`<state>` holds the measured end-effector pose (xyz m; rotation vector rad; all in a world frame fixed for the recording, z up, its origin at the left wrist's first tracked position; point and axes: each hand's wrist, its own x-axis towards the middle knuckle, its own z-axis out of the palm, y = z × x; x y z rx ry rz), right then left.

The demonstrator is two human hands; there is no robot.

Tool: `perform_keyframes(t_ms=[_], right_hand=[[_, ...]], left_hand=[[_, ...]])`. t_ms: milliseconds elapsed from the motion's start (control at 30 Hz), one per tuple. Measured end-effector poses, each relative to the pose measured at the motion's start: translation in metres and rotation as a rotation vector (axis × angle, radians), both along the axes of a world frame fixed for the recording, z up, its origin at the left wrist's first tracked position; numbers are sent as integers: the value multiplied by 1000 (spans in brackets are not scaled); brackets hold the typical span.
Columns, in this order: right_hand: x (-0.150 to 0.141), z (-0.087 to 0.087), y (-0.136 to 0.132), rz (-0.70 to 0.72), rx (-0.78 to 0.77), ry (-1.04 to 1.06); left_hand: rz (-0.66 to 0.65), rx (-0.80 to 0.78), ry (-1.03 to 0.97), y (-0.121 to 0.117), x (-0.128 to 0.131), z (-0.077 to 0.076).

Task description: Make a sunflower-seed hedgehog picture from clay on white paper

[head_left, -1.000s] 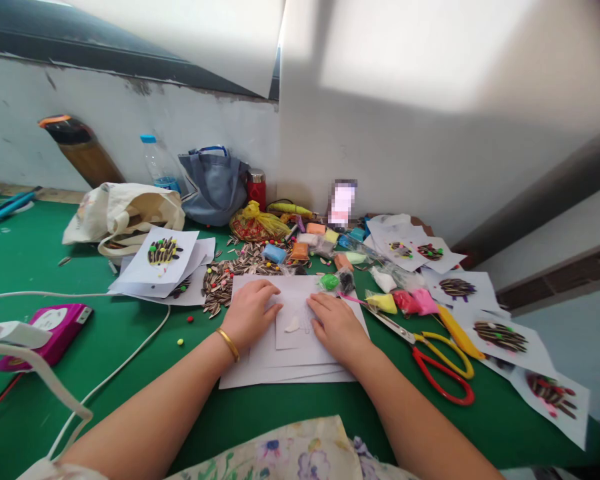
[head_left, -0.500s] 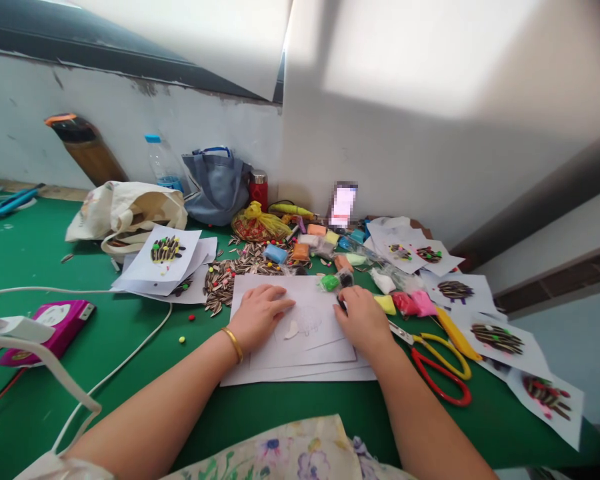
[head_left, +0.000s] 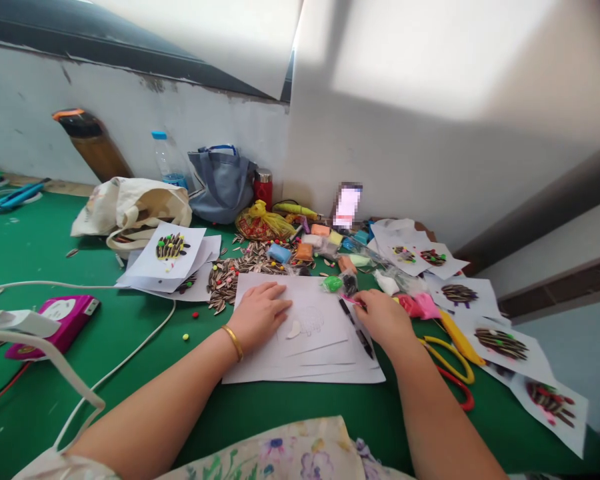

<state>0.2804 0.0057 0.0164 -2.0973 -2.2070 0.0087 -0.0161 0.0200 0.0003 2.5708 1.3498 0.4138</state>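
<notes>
My left hand [head_left: 261, 313] lies flat on the top sheet of white paper [head_left: 325, 343], fingers stretched out. A faint pencil-like drawing [head_left: 312, 323] shows on that sheet, with a small white crescent-shaped piece [head_left: 294, 329] at its left end. A black pen [head_left: 356, 329] rests on the paper's right side, just left of my right hand [head_left: 384, 319]. The right hand's fingers are curled together at the paper's edge. Something thin and pink shows at its fingertips, too small to make out. Packets of green clay [head_left: 331, 284] and black clay [head_left: 349, 285] sit just beyond.
Scissors [head_left: 453, 357] lie right of my right forearm, partly hidden. Sunflower seeds [head_left: 225, 283] are heaped behind the paper. Seed-picture sheets [head_left: 505, 343] line the right side; others [head_left: 190, 257] lie left. A phone [head_left: 347, 205] stands at the wall. A white cable [head_left: 130, 363] crosses the left.
My right hand has let go of the black pen, which now lies on the paper, and has shifted right over part of the scissors. The left hand stays on the paper.
</notes>
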Motion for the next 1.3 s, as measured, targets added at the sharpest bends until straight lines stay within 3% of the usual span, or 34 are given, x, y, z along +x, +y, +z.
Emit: perform_keyframes(t_ms=[200, 533, 633, 700, 833, 900, 1067, 1300], right_hand=[[-3, -3, 10, 111, 20, -320], [1, 3, 11, 166, 26, -331], [-2, 15, 1, 152, 138, -226], [-11, 22, -8, 131, 155, -44], [-42, 19, -23, 209, -94, 506], [-57, 10, -27, 283, -165, 644], [-74, -13, -34, 319, -173, 659], [-72, -20, -35, 403, -139, 640]], left_hand=[[-5, -11, 16, 1, -2, -2], [-15, -36, -11, 3, -3, -1], [-14, -21, -4, 2, -3, -2], [-10, -4, 4, 1, -2, -2], [6, 14, 17, 0, 0, -3], [7, 17, 17, 0, 0, -3], [8, 19, 12, 0, 0, -5], [9, 20, 22, -1, 1, -5]])
